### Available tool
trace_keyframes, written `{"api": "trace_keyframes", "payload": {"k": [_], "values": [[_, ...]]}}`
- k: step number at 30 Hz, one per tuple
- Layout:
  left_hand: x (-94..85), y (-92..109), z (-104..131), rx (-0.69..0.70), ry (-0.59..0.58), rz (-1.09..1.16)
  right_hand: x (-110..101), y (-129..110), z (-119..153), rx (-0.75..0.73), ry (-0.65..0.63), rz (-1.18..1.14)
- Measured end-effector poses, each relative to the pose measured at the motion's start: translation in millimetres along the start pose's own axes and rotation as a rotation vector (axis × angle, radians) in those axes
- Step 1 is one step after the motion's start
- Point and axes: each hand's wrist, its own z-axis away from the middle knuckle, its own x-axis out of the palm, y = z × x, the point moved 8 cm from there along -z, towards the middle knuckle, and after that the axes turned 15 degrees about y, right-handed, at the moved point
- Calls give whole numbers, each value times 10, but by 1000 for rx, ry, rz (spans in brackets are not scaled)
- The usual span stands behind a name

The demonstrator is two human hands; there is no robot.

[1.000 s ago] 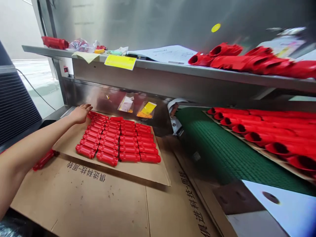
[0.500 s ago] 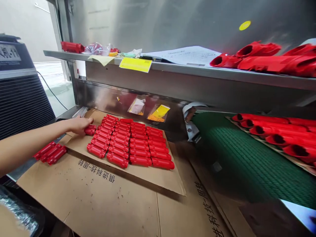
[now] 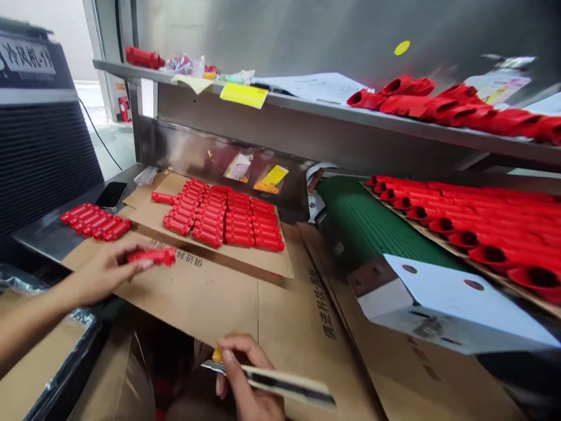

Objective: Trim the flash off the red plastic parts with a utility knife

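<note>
My left hand [image 3: 103,272] is closed round one end of a red plastic tube [image 3: 162,256], held above the cardboard at the left. Low in the middle, my right hand [image 3: 252,380] grips a utility knife [image 3: 287,383]; its blade points left. Something yellow [image 3: 217,354] shows at the right fingertips, too hidden to name. Beyond my left hand, rows of similar red tubes [image 3: 208,219] lie on a cardboard sheet [image 3: 236,257], one tube [image 3: 162,198] set apart at their left. Several more red tubes [image 3: 96,222] lie side by side at the table's left edge.
A phone [image 3: 111,195] lies behind the left tubes. At right, larger red tubes [image 3: 464,234] rest on a green conveyor belt [image 3: 346,204], with a white metal bracket [image 3: 442,304] in front. A steel shelf [image 3: 307,108] runs across the back. A lined box [image 3: 44,356] stands lower left.
My left hand has come back from the sheet's far left towards me, now with a tube in it. My right hand with the knife has entered view. More tubes show in the left group.
</note>
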Motion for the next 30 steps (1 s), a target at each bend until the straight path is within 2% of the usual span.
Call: {"api": "trace_keyframes", "payload": {"k": [2,4,6,8,10,13,15,19,22,25,27,30], "values": [[280,91,644,-261,-98,465,110,22,58,86,-88,67],[529,167,1169,-486,-149,707,259,98,161,165,-260,108],[673,200,1510,-637,-154,783,351,199,290,229,-399,123],[720,173,1691,-741,-112,783,361,285,401,268,-442,113],[708,118,1782,-801,-29,747,327,350,483,302,-411,81],[675,88,1855,-808,106,735,270,417,563,333,-334,41],[719,106,1901,-834,116,773,253,438,596,327,-305,21],[843,142,1961,-992,70,874,225,448,630,286,-267,-8],[847,154,1951,-1032,93,895,192,442,641,262,-254,28],[845,170,1949,-987,86,893,123,419,615,191,-230,114],[823,185,1933,-887,92,858,59,388,580,82,-199,203],[759,219,1891,-695,169,814,-6,358,548,-55,-173,312]]}}
